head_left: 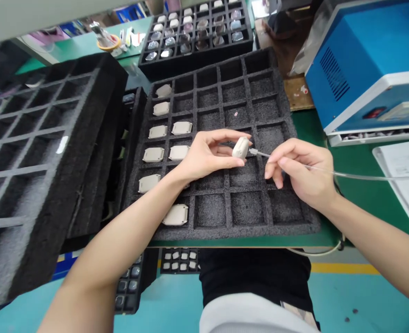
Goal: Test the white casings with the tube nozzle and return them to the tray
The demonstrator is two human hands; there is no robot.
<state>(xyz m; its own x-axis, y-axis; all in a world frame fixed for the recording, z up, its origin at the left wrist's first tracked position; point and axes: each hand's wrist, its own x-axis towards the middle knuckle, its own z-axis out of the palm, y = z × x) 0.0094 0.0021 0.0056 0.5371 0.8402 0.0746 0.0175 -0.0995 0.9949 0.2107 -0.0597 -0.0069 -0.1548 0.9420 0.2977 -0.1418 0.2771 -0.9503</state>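
My left hand (213, 152) pinches a beige watch case (241, 148) between thumb and fingers, over the black foam tray (249, 231). My right hand (300, 169) is closed round a clear thin tube (357, 176). The tube's pale nozzle tip (254, 151) points left at the side of the case, very close to it; whether they touch I cannot tell. Similar beige cases lie in the tray's left columns, one of them a watch case (176, 215) in the front row. The compartments under and around my right hand hold no cases.
A blue machine (350, 60) stands at the right, with papers (404, 171) in front of it. Stacked foam trays (86, 129) rise at the left. Behind, another black tray (194, 58) holds several cases. The green bench edge (260, 241) runs along the front.
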